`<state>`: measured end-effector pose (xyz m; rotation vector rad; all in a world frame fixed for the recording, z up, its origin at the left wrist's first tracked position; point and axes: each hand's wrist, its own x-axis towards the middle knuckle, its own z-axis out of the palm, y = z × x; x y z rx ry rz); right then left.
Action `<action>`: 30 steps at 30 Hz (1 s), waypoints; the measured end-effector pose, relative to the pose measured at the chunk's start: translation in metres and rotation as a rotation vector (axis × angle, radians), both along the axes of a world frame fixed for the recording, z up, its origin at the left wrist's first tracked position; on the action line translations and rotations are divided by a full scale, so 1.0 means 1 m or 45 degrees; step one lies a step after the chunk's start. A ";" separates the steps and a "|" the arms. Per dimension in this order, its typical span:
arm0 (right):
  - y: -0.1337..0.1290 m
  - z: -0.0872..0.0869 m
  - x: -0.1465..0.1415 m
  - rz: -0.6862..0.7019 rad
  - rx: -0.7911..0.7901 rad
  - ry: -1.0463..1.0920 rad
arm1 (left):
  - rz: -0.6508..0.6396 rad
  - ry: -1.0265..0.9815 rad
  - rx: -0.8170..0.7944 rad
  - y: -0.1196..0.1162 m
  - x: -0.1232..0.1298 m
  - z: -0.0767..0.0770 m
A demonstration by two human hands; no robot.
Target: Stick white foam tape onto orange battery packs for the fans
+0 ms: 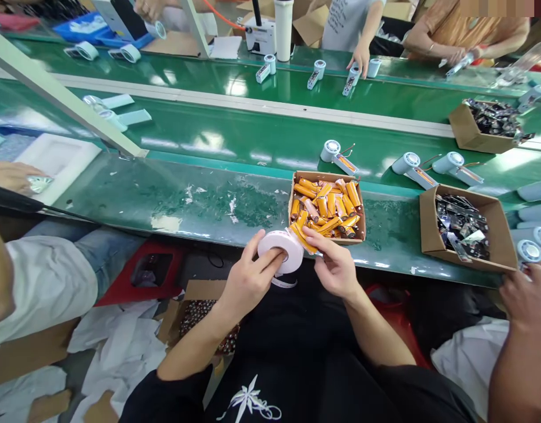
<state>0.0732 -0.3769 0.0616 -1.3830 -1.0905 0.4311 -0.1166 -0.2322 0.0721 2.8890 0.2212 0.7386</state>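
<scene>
My left hand (253,276) grips a roll of white tape (292,254), with fingers through its core and the thumb on its rim. A loose strip of tape hangs below the roll. My right hand (334,264) pinches an orange-wrapped battery cell (304,238) against the roll's right edge; the fingers partly cover it. Just beyond both hands, a small cardboard box (363,226) holds many orange cells, some with a pale strip on them.
Another cardboard box (495,249) with dark circuit parts stands to the right. Light-blue fan bodies (331,151) with wires lie on the green conveyor belt (235,138). A co-worker's hand (528,299) is at the right edge, another hand (8,176) at the left. A metal post (63,88) slants at left.
</scene>
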 end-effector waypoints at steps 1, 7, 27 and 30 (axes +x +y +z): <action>-0.003 0.003 0.002 0.067 0.001 0.100 | -0.009 0.011 0.014 0.002 -0.001 0.002; 0.001 0.018 0.032 0.242 -0.304 0.630 | -0.123 0.083 0.087 0.021 0.000 0.021; -0.009 0.057 0.124 -0.831 0.454 0.589 | 0.110 0.324 -0.145 0.063 0.006 -0.022; -0.013 0.042 0.124 -0.849 0.325 0.524 | 0.098 0.381 -0.326 0.130 -0.001 -0.018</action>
